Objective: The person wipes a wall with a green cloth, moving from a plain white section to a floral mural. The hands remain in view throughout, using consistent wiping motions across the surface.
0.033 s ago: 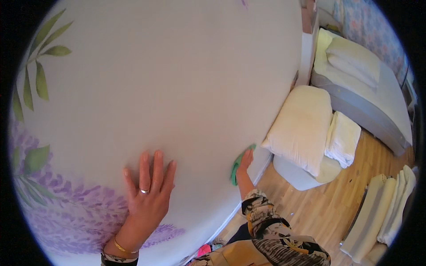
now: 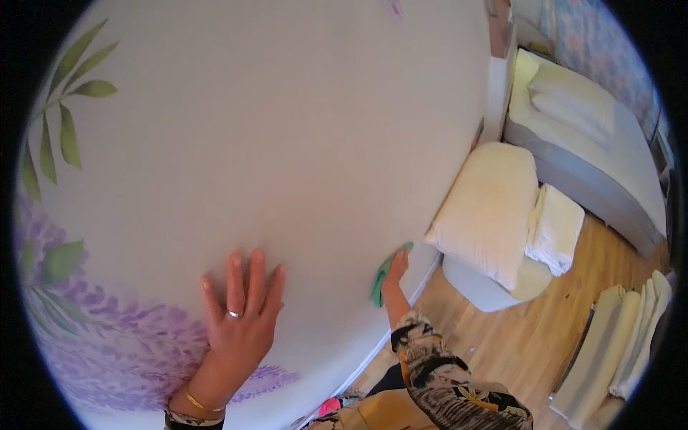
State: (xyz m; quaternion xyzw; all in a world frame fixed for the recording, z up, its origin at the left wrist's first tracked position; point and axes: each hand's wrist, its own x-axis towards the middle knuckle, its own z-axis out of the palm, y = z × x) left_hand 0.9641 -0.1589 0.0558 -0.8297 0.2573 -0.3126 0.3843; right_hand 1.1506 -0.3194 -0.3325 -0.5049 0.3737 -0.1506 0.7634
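My left hand (image 2: 244, 315) lies flat with spread fingers on a pale wall (image 2: 287, 143) painted with purple blossoms (image 2: 136, 337) and green leaves (image 2: 68, 136). A ring and a gold-coloured bracelet are on it. Farther right, low on the wall near the baseboard, my right hand (image 2: 396, 276) presses a green cloth (image 2: 381, 281) against the surface. Part of the cloth is hidden behind the fingers. My right arm wears a patterned sleeve (image 2: 430, 351).
Right of the wall, a large cream pillow (image 2: 487, 208) and folded white bedding (image 2: 555, 229) rest on a light rounded seat (image 2: 476, 290). Behind them stands a bed (image 2: 588, 179) with another pillow (image 2: 573, 100). Folded beige cushions or bedding (image 2: 598, 351) sit on the wooden floor (image 2: 494, 337) at lower right.
The whole view has shifted very slightly, so things sit a little lower. Both hands keep nearly the same places on the wall, and the cloth stays in my right hand.
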